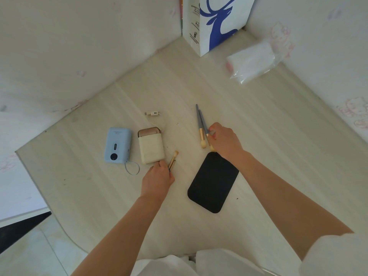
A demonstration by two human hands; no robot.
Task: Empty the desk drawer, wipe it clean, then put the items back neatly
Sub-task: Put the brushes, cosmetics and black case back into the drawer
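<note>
While the left hand (157, 177) pinches two short brushes (172, 160) and the right hand (224, 139) pinches one of the blue-handled brushes (200, 124), all lie on the table (268, 136). Brushes are judged light, stiff, with soft tips; grip at the handles. Pale walls enclose the crumb-flecked laminate; no drawer is visible.

Blue-handled brushes (200, 124), black pouch (213, 183), cream case (151, 146) on desk (268, 136)

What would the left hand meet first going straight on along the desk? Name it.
Probably the cream rectangular power bank: the left hand, gripping small tan-bristled makeup brushes, points up-desk and nearly touches its near corner. Depth is uncertain.
</note>
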